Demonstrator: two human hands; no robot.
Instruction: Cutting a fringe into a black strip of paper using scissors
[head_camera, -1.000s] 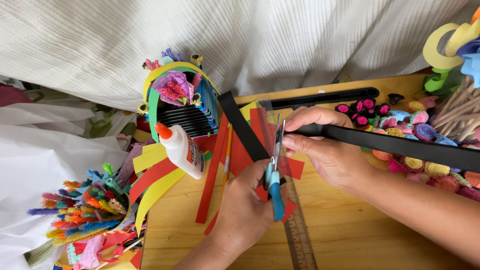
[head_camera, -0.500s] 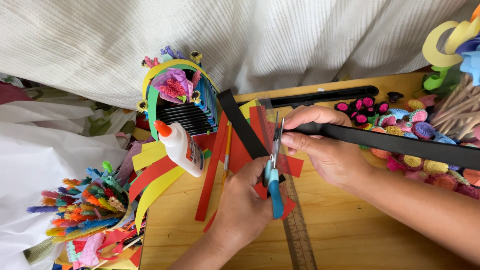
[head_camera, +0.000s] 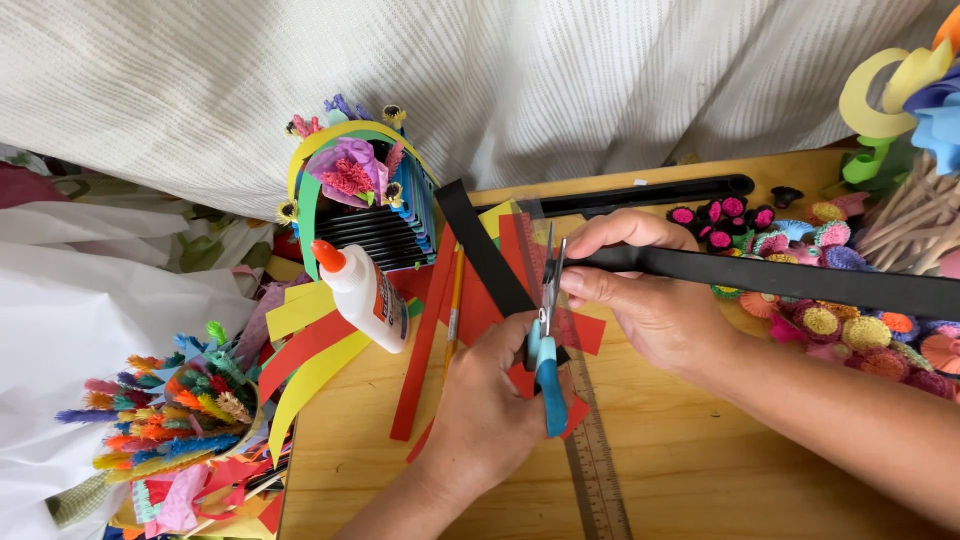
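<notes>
My left hand (head_camera: 480, 410) grips blue-handled scissors (head_camera: 547, 375), blades pointing away from me. The blades stand at the left end of a long black paper strip (head_camera: 800, 282). My right hand (head_camera: 650, 305) pinches that strip's end between thumb and fingers, and the strip runs off to the right. Under both hands lie red paper strips (head_camera: 425, 330) and a second black strip (head_camera: 482, 250) set diagonally on the wooden board (head_camera: 700, 470).
A white glue bottle (head_camera: 368, 295) with an orange cap lies left of the strips. A clear ruler (head_camera: 597, 470) lies below the scissors. Paper flowers (head_camera: 830, 325) crowd the right, a paper flower basket (head_camera: 365, 200) stands behind, fringed paper bits (head_camera: 180, 410) lie at left.
Both hands stay where they were; the scissors remain at the black strip's end with almost no visible shift.
</notes>
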